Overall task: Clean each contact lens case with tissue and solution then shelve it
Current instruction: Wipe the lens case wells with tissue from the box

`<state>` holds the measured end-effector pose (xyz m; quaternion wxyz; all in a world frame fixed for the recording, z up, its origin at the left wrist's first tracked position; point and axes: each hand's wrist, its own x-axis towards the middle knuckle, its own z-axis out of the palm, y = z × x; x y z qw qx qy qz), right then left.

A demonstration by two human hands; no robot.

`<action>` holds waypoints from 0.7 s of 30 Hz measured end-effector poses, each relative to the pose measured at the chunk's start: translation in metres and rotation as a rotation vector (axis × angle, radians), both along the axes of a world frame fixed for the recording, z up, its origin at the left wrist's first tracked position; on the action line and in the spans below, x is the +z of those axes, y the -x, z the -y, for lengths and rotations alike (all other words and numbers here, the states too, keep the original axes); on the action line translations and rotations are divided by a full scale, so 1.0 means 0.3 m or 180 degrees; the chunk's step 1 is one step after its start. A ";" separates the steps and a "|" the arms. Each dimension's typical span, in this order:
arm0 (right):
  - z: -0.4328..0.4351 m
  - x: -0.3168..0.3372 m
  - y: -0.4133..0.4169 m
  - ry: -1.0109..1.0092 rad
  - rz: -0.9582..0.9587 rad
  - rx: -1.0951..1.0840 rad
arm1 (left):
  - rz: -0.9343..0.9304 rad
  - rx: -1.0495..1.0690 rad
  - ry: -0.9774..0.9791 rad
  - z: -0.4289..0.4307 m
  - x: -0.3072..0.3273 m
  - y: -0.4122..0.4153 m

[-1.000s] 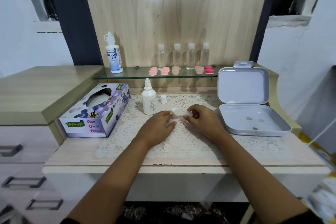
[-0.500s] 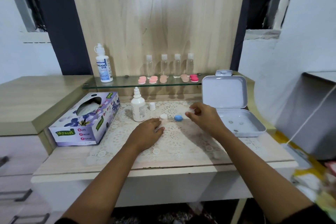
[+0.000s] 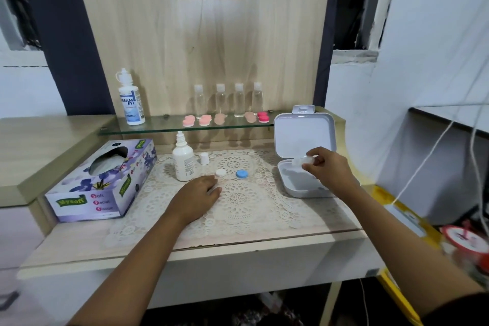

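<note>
My right hand (image 3: 328, 169) pinches a white lens case body (image 3: 301, 161) above the tray of an open grey box (image 3: 304, 135). Palm down on the lace mat (image 3: 238, 201) lies my left hand (image 3: 195, 197), with a small white scrap showing under its fingertips. Just beyond those fingers sit a white cap (image 3: 220, 172) and a blue cap (image 3: 241, 173), loose on the mat. An uncapped solution bottle (image 3: 183, 161) stands behind them, its small cap (image 3: 204, 158) beside it. A tissue box (image 3: 100, 188) is at the left. Several pink lens cases (image 3: 205, 119) lie on the glass shelf (image 3: 158, 127).
On the shelf stand a Dream Eye bottle (image 3: 131, 100) and several clear bottles (image 3: 221, 99). A wooden back panel rises behind it. A higher counter with drawers adjoins at the left. White cables (image 3: 423, 161) and a red object (image 3: 468, 243) are at the right.
The caps came off the case and now lie on the mat. My right hand carried the case body right, over the grey box. My left hand stayed put; the view shifted right.
</note>
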<state>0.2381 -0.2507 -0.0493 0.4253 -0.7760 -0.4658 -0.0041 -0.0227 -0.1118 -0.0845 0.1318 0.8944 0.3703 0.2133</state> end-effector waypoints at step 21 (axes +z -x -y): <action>-0.013 0.008 -0.021 0.0702 0.2614 0.0782 | 0.0059 -0.0005 0.0009 0.006 0.005 0.005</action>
